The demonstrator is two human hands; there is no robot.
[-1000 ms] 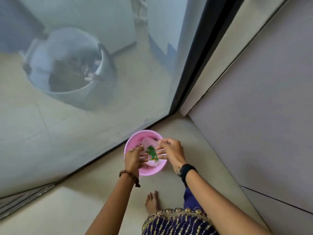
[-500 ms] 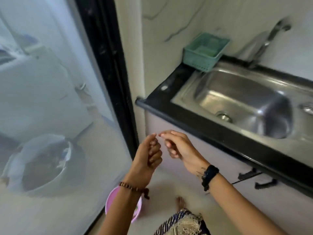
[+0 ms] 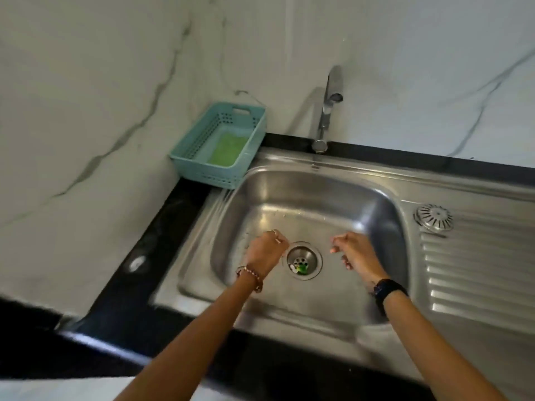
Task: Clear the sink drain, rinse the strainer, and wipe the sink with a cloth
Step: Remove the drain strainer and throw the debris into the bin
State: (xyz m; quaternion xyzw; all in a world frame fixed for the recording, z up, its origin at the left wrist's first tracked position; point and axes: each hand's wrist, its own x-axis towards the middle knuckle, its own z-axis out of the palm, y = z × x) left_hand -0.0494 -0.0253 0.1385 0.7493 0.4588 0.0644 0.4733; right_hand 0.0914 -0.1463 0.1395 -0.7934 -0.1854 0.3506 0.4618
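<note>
A stainless steel sink fills the middle of the view. Its round drain holds green and white scraps at the bottom. The metal strainer lies upside up on the ribbed drainboard to the right of the basin. My left hand hovers just left of the drain with fingers curled in and nothing in it. My right hand hovers just right of the drain, fingers loosely bent and apart, also holding nothing. A green cloth lies inside a teal basket.
The teal plastic basket stands on the black counter at the sink's back left corner. A chrome tap rises behind the basin. Marble wall runs behind and to the left. The ribbed drainboard extends right.
The view swung up from a pink bowl on the floor to the sink. Both hands let go of the scraps over the bowl and now hang inside the basin, either side of the drain.
</note>
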